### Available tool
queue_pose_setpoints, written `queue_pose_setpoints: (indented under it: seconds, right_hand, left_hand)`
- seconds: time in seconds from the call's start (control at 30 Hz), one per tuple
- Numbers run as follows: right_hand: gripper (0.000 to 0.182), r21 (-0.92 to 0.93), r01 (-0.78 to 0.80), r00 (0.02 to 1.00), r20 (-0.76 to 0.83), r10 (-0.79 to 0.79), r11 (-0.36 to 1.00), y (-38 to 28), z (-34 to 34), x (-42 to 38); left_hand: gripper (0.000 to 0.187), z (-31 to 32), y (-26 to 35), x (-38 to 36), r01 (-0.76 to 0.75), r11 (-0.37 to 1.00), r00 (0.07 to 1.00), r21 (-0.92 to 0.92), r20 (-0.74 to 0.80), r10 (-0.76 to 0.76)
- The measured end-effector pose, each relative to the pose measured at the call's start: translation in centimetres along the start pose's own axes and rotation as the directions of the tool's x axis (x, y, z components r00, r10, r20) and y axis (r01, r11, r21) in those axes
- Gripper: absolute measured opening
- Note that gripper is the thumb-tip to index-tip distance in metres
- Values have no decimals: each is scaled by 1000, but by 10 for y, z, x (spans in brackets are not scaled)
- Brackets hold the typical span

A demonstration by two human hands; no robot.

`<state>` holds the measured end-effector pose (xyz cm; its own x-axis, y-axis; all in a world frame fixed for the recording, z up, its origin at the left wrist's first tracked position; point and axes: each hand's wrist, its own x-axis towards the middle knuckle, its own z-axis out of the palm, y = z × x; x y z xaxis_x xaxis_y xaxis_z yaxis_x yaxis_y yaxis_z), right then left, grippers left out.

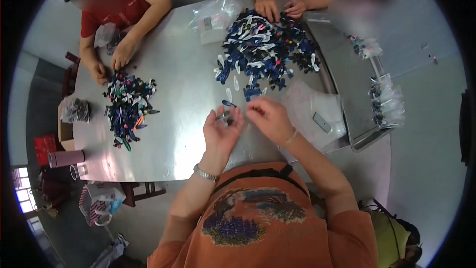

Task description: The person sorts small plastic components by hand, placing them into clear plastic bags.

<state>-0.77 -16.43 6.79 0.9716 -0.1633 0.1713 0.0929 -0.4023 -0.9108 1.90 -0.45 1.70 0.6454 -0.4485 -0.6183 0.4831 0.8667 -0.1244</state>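
My left hand (223,128) is turned palm up near the table's front edge, fingers curled around a few small dark hair clips (226,117). To its right, my right hand (270,118) is closed with fingertips pressed together; what they hold, if anything, is too small to make out. Just beyond my hands lie a dark blue snap clip (228,103) and a white snap clip (236,84). Farther back spreads a large pile of hair clips (263,44), mostly dark blue, black and white, with a few pink ones.
A second clip pile (131,104) lies at left, by a co-worker in a red shirt (129,0). Another co-worker's hand (267,6) touches the large pile. Plastic bags (317,114) sit at right, beside a metal tray (364,141). A pink tumbler (66,158) stands at the left edge.
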Motion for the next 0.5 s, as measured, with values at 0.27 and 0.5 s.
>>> queue_pose_setpoints:
  seconds: [0.27, 0.5]
  right_hand:
    - [17, -306, 406, 913, 172, -370, 861, -21, 22, -30]
    - [25, -184, 69, 998, 18, -67, 981, 5, 4, -37]
  left_hand:
    - [22, -9, -7, 2, -56, 991, 997, 125, 63, 49]
    - [21, -11, -6, -9, -37, 999, 998, -19, 46, 38]
